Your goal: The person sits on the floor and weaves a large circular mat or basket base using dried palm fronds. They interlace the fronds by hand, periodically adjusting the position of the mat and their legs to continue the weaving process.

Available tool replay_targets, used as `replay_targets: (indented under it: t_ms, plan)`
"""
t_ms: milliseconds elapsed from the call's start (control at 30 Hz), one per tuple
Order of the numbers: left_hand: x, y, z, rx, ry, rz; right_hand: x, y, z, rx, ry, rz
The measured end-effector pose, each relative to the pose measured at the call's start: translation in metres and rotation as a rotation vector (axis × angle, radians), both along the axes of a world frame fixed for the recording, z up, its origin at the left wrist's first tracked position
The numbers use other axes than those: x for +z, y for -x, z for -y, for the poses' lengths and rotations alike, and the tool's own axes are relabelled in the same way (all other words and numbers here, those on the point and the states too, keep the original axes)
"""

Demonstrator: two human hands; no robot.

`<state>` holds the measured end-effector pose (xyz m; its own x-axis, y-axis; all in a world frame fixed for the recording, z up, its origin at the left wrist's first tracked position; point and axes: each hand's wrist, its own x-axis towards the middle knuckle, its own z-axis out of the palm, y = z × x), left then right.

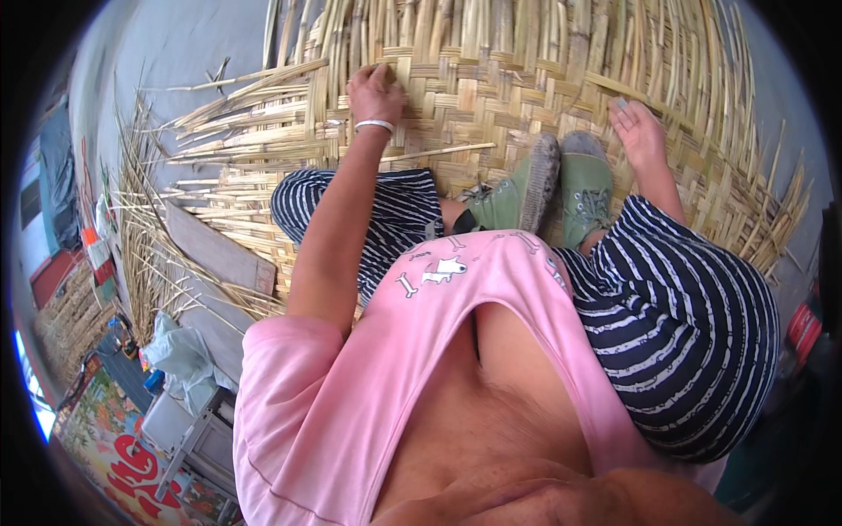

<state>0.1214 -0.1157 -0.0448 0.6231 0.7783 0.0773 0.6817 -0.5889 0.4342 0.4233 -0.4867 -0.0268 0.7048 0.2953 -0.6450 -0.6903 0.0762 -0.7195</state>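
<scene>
A large mat (491, 83) of pale flattened reed strips, woven crosswise, spreads under me. My left hand (375, 95), with a white bracelet on its wrist, is down on the left part of the weave. Its fingers curl toward the strips, and whatever they grip is hidden beneath them. Over the right part of the mat, near my shoe, my right hand (638, 133) has its palm partly turned up and its fingers stretched out. A small greyish band (622, 103) shows at one of its fingers. One loose strip (447, 152) lies on the weave between my hands.
My green shoes (586, 188) rest on the mat. Unwoven reed ends (215, 131) stick out at the left and far sides. A flat board (219, 248) lies at the left, near a pale plastic bag (180, 355) and a grey metal frame (206, 438).
</scene>
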Motion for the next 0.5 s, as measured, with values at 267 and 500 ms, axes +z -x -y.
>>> replay_targets:
  t_ms: [267,500]
  plan:
    - [0.018,-0.034,-0.021,0.071,0.047,-0.07,0.016,-0.037,0.007,-0.215,-0.214,0.128]
    - [0.036,-0.181,0.113,-0.608,0.328,0.172,0.033,-0.067,0.071,-0.356,-0.353,0.087]
